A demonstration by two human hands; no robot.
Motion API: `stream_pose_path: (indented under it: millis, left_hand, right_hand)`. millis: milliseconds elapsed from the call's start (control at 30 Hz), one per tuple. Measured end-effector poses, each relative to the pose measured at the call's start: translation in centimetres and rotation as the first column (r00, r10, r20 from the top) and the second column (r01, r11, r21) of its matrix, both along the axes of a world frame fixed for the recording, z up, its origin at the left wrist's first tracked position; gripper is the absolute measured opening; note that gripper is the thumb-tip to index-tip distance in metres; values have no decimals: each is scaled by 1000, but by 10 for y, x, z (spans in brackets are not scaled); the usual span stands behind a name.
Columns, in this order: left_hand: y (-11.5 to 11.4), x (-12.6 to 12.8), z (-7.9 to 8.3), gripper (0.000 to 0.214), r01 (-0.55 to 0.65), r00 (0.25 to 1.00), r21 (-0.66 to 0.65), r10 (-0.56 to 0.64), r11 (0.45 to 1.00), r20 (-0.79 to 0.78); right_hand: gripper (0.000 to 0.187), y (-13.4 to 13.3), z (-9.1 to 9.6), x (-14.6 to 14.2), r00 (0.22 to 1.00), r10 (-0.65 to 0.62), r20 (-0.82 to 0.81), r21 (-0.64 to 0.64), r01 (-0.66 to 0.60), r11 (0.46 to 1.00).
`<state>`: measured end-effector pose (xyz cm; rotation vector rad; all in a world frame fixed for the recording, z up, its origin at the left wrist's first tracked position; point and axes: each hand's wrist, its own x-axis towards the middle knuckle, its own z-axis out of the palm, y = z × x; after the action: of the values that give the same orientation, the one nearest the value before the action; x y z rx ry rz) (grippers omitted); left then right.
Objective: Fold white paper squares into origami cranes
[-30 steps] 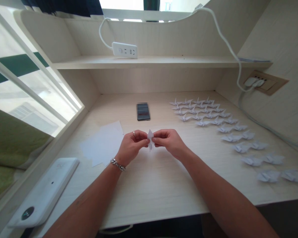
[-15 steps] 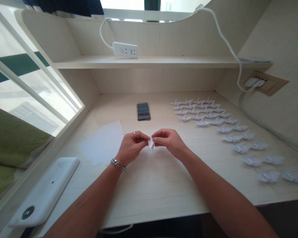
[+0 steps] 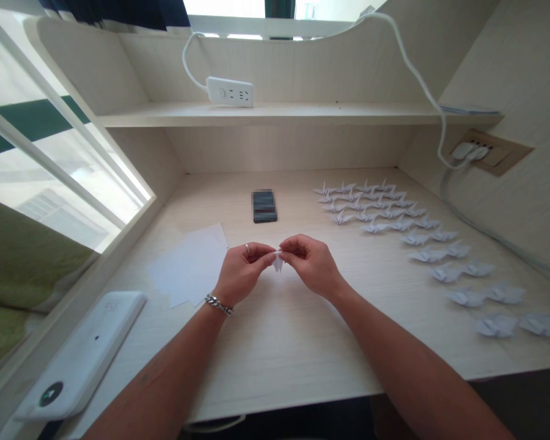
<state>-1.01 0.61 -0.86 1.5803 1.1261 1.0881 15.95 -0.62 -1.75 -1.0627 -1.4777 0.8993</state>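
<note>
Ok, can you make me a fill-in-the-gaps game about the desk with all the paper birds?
1. The left hand and right hand pinch a small folded paper; the bracelet is on the ____ wrist.
2. The paper birds sit in rows on the ____ side of the desk.
3. The power strip is ____ in colour.
Missing words: left, right, white.

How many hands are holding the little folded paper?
2. The left hand pinches the folded paper with its fingers from the left side, and the right hand pinches it from the right side. No other hand is in view.
</note>
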Motion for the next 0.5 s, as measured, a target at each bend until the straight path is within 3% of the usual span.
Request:
stream_pose_path:
  millis: [200, 500]
  left_hand:
    - [0, -1, -2, 17, -37, 996, 97, 45, 995, -75]
    - [-2, 1, -1, 18, -46, 985, 102, 63, 994, -163]
  right_hand:
    - [14, 1, 1, 1, 992, 48, 117, -60, -41, 997]
    - [12, 1, 1, -2, 990, 16, 140, -63, -7, 998]
